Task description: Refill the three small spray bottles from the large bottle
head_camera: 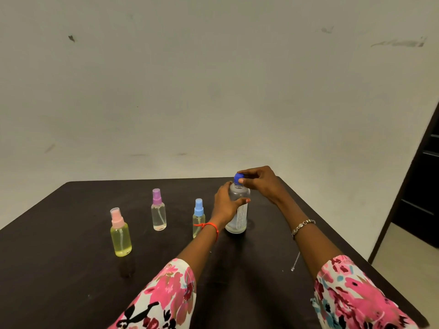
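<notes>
A dark table (71, 269) stands against a scuffed pale wall (213, 79); a dark doorway opens at the right.

Grip state: my right hand (261, 184) pinches the blue cap (237, 178) of the large bottle (238, 210) between thumb and fingertips, closed narrowly on it. My left hand (225, 205) wraps the bottle's upper body from the left, thumb across the front, holding it upright on the table.

Step in hand, as I judge it: turning the cap, though whether off or on cannot be read. Procedure:
1. Keep the left hand firm but not crushing; the clear wall looks thin and may flex, pushing liquid up the neck.
2. Turn with the right fingers only, keeping the base flat on the surface.
3. Lift the cap straight up once free.

Position: the large bottle stands toward the far right corner of the table, directly under the right hand's grip.

Outward: the blue-capped spray bottle (198, 218) stands just beside my left wrist, close enough to be knocked. The purple-capped spray bottle (158, 210) stands farther left, mid-table. The pink-capped spray bottle (120, 233), tinted yellow, stands nearest the left edge. All three carry their caps.
</notes>
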Demonstrator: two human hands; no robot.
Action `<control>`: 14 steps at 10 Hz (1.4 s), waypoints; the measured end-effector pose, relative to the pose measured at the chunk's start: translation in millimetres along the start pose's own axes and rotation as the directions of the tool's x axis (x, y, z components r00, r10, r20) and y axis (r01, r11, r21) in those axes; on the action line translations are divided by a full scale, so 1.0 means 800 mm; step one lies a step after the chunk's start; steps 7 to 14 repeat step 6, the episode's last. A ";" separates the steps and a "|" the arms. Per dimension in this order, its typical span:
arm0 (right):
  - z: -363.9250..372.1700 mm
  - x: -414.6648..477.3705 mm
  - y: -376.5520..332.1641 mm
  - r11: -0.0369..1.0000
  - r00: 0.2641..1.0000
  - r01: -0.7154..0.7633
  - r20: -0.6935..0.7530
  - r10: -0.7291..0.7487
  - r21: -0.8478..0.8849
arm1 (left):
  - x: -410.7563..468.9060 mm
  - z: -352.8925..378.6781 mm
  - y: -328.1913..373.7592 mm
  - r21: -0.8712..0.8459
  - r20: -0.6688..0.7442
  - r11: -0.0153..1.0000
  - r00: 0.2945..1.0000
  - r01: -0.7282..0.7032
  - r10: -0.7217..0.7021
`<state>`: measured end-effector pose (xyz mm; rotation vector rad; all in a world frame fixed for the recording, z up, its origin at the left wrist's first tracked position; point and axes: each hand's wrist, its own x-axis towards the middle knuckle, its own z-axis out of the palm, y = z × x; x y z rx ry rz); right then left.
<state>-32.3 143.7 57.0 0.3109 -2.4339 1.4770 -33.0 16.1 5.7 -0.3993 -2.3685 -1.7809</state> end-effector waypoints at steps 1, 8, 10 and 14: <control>0.001 0.000 -0.002 1.000 1.000 0.021 0.006 -0.021 -0.013 | -0.001 0.000 0.001 0.003 0.013 1.000 1.000 0.007 -0.007; 0.011 -0.017 -0.002 0.995 1.000 -0.010 0.016 0.012 -0.103 | -0.013 -0.015 0.012 0.149 0.131 0.987 0.988 0.062 -0.082; 0.011 -0.017 -0.002 0.995 1.000 -0.010 0.016 0.012 -0.103 | -0.013 -0.015 0.012 0.149 0.131 0.987 0.988 0.062 -0.082; 0.011 -0.017 -0.002 0.995 1.000 -0.010 0.016 0.012 -0.103 | -0.013 -0.015 0.012 0.149 0.131 0.987 0.988 0.062 -0.082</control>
